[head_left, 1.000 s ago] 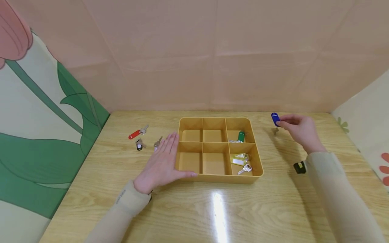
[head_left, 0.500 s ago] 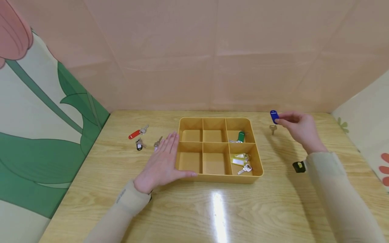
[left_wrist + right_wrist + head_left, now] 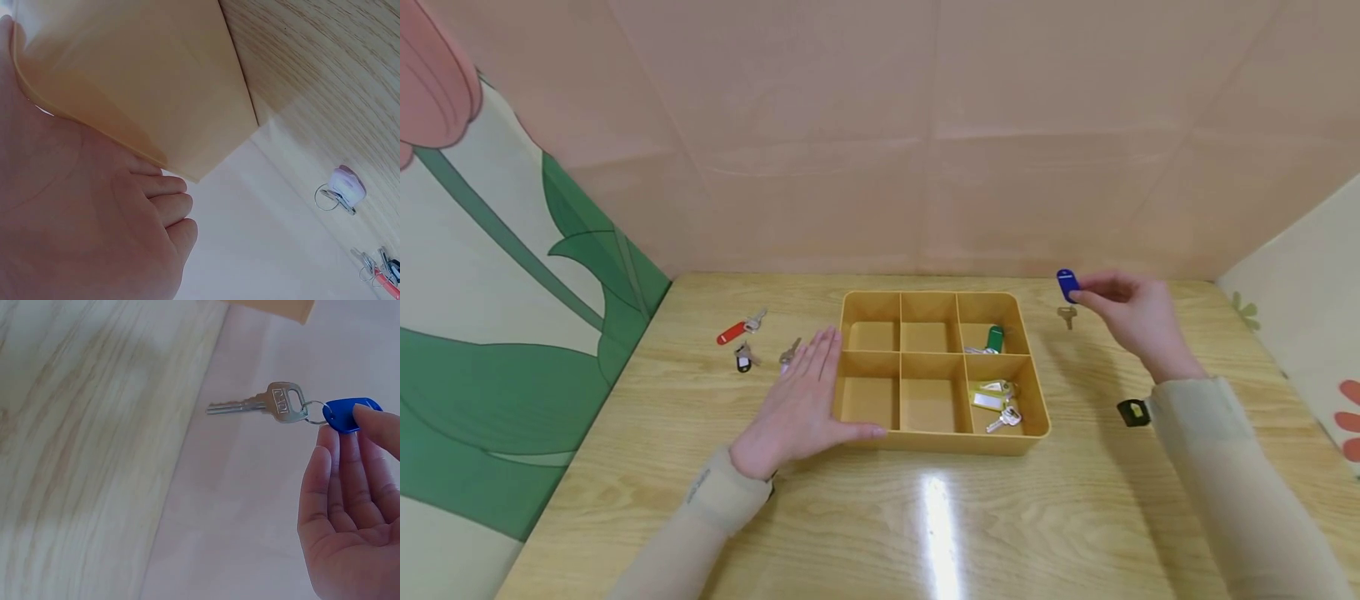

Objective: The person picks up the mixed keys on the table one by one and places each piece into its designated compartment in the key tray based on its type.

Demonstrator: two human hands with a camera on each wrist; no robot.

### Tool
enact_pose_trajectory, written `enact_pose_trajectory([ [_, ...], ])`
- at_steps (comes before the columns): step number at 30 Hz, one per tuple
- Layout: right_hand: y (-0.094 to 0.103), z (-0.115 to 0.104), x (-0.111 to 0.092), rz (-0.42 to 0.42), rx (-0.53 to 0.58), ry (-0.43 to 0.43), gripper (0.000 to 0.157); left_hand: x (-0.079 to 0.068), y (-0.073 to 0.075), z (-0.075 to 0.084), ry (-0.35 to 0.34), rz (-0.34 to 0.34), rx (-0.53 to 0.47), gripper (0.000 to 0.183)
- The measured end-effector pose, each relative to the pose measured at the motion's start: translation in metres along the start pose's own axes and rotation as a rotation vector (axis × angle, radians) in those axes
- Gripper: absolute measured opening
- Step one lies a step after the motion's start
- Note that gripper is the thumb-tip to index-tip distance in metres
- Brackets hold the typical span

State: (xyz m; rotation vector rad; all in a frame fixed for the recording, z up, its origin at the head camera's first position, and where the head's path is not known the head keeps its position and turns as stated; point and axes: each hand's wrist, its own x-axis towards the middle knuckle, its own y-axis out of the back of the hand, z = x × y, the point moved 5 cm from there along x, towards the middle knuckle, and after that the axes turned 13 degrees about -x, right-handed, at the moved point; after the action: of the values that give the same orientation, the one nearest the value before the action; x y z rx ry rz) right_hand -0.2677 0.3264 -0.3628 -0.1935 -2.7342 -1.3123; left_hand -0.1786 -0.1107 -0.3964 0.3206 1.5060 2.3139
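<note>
My right hand (image 3: 1138,321) pinches a blue key tag (image 3: 345,414) between thumb and fingers, above the table to the right of the box. A key (image 3: 281,402) dangles from the tag by a small ring. My left hand (image 3: 797,396) lies with straight fingers along the left wall of the yellow divided box (image 3: 928,442), its thumb at the front edge. In the box's back right compartment lies a green key tag (image 3: 995,338) with a key. The front right one holds yellow-framed key tags (image 3: 988,401) and a silver key (image 3: 1004,419).
Left of the box lie a red key tag (image 3: 731,334) with a key, and a black key tag (image 3: 743,363) with keys. A pale purple key tag (image 3: 347,185) with a ring sits nearer the box, partly hidden by my left hand in the head view. A pink backdrop (image 3: 925,208) rises behind the table.
My right hand has moved slightly left toward the box with the blue key tag, and the key hangs more clearly below it. The left hand and the box stay in place.
</note>
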Motion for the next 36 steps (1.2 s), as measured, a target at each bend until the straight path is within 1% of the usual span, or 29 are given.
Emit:
enact_pose_trajectory([
  [5,0.001,-0.010,-0.001,0.014,0.019,0.035,0.042,0.000,0.000,0.000,0.008,-0.006,-0.002,0.137],
  [11,0.002,-0.019,-0.004,0.019,0.029,0.033,0.042,0.000,0.001,0.000,0.004,0.000,-0.007,0.137],
  [24,0.003,-0.034,-0.007,0.054,0.035,0.080,0.037,-0.001,0.000,0.000,0.001,0.004,0.002,0.137],
  [29,0.002,-0.039,-0.009,0.058,0.039,0.081,0.037,-0.001,0.001,0.000,0.001,0.001,-0.001,0.137],
  [36,0.002,-0.043,-0.011,0.043,0.037,0.064,0.041,-0.001,0.000,0.000,-0.002,0.003,-0.003,0.138],
])
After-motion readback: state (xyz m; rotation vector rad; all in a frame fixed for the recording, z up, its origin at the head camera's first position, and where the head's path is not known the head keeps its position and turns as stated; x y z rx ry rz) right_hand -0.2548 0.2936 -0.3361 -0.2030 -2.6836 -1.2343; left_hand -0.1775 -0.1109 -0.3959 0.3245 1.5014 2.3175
